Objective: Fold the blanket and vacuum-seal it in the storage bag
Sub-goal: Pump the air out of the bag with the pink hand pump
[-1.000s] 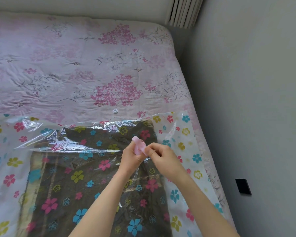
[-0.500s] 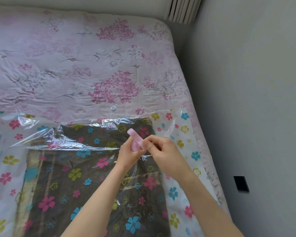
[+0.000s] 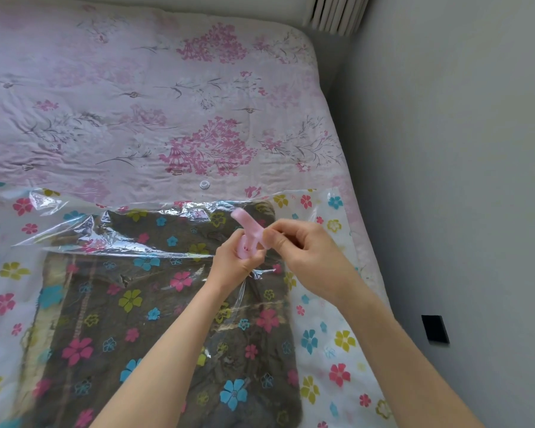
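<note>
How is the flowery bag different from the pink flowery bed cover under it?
The storage bag is shiny, see-through plastic, while the bed cover is soft, dull cloth. The bag has small flowers in pink, blue and yellow; the bed cover has big pink flower sprays with thin grey stems. The bag has a dark folded blanket inside it; the bed cover just lies spread out. Both are flowery and lie flat on the bed.

The storage bag [image 3: 328,344] is thin clear plastic, glossy and crinkled, printed with bright flowers. Inside it, the folded blanket [image 3: 155,329] looks like dull, matt, fuzzy brown cloth. The bedspread [image 3: 130,97] at the far side is soft, wrinkled, faintly shiny quilted fabric. The small pink valve [image 3: 249,233] looks like smooth plastic.
</note>
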Demonstrator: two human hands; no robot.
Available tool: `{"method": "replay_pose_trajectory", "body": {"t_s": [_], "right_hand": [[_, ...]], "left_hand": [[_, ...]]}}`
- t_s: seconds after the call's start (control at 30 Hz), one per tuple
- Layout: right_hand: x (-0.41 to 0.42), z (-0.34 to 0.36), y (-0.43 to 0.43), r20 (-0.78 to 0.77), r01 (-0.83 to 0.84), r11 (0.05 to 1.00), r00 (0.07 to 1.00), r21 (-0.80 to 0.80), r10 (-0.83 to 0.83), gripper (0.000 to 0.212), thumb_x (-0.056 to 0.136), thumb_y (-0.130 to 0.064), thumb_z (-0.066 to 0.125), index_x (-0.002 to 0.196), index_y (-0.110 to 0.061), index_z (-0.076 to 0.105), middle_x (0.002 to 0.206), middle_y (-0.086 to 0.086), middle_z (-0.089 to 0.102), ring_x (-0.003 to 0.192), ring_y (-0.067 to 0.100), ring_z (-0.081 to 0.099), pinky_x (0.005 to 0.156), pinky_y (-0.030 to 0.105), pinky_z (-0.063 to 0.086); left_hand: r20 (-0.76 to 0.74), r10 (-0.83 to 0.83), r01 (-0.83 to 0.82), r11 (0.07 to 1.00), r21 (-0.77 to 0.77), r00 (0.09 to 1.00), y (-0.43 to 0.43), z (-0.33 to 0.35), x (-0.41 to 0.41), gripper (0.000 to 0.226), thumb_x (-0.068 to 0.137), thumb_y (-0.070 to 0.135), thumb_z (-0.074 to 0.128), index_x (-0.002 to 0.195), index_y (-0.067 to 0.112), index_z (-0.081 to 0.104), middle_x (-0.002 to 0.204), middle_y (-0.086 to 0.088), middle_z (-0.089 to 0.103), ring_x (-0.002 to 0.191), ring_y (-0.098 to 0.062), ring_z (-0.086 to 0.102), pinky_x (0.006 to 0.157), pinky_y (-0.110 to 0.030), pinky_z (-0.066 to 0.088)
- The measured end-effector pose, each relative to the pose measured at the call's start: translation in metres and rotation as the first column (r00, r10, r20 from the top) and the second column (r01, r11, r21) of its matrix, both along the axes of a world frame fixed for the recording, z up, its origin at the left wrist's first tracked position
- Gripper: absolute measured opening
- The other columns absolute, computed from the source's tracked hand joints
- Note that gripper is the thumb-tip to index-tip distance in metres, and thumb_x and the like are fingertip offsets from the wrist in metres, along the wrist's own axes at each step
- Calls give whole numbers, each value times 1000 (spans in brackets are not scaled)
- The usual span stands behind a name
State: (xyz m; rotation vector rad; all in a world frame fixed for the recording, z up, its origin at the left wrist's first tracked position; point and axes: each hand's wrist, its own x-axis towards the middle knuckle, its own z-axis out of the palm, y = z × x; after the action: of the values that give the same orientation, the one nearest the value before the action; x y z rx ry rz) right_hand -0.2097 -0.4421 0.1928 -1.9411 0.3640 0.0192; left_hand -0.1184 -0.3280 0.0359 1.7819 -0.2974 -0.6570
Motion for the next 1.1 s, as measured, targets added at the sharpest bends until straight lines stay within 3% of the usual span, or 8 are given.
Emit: {"method": "replay_pose_trajectory", "body": {"t_s": [0.17,0.3,0.43,0.53,0.7,0.83,0.97,1.1], "right_hand": [[11,-59,-2,-217,-3,998,976,-59,-10,23,97,-25,52,89,-11,69,58,-9,47,55,6,40,58,22,35],[5,-16,-8,-106,-51,999,993,2,51,24,97,-22,52,88,-8,69,49,-14,47,44,1,41,49,11,31],[1,22,-19,81,-106,991,992,80,100,25,97,-18,51,85,-1,65,45,-12,35,39,5,32,42,11,25],[7,2,-16,6,-130,991,991,-32,131,24,98,-19,51,87,-4,66,43,-15,43,40,2,41,43,10,28],[18,-61,-14,-236,-139,987,965,-87,115,22,98,-24,50,92,-10,66,54,-12,44,44,-5,46,50,16,30],[13,-34,-17,-154,-158,987,976,-7,155,23,98,-24,51,85,-12,65,47,-16,47,43,-4,46,47,10,32],[9,3,-21,49,-184,980,982,74,181,24,97,-22,52,85,-7,66,47,-17,48,45,-1,46,46,9,31],[14,-25,-20,-46,-191,982,981,10,191,23,97,-26,51,81,-17,64,48,-12,46,44,1,42,50,14,29]], "left_hand": [[26,-21,22,1000,-23,999,-1,2,-2,35,59,53,69,86,33,59,87,4,68,86,-23,67,77,-49,57],[28,-30,31,999,-9,999,-2,2,-1,29,61,44,68,88,36,61,86,0,69,85,-25,67,79,-55,55],[58,-16,16,1000,-12,998,-4,3,-3,33,66,50,67,94,35,59,86,-3,66,88,-30,65,82,-53,54],[50,1,0,1000,-30,999,-3,1,-2,25,66,46,68,89,39,61,86,-2,69,89,-27,67,82,-54,54],[41,4,-2,999,-36,999,-3,-4,-3,37,61,49,70,90,26,62,89,5,68,87,-20,68,78,-50,57],[24,6,-5,999,-39,1000,-2,-10,-2,28,63,36,69,87,25,63,79,7,67,82,-20,67,77,-54,56],[51,32,-28,997,-74,998,-4,-9,-4,23,71,32,69,93,29,62,83,7,70,84,-14,68,70,-32,56],[52,47,-42,995,-89,998,-5,-9,-5,30,66,39,67,86,19,59,72,13,65,69,-6,62,60,-20,48]]}}
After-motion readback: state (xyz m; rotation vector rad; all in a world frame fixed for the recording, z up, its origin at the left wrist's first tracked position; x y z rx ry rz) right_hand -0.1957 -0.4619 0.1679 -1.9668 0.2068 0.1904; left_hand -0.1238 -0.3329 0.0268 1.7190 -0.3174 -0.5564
